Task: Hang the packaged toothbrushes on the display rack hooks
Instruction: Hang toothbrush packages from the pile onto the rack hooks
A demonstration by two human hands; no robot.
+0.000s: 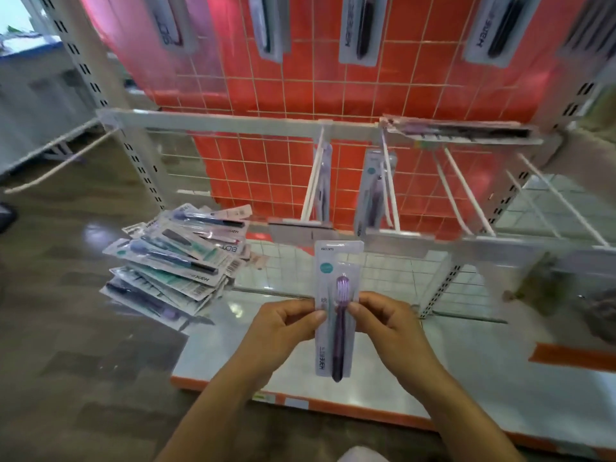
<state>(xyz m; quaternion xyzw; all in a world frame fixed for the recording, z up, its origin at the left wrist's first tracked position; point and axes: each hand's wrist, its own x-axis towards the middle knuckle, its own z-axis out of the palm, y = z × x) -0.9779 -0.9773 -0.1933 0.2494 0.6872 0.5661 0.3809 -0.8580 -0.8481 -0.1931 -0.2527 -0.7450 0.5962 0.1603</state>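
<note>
I hold one packaged toothbrush upright in front of me, a purple brush in a clear and white card. My left hand pinches its left edge and my right hand pinches its right edge. Above it, white hooks stick out from the rack's crossbar. Two packs hang on hooks near the middle, one and another. A further pack lies along the bar at the right. Higher up, several packs hang on the orange grid panel. A pile of packaged toothbrushes lies at the left.
The white base shelf with an orange front edge spreads below my hands. A perforated upright post stands at the left, another at the right. More empty hooks angle out on the right. Wood-look floor lies to the left.
</note>
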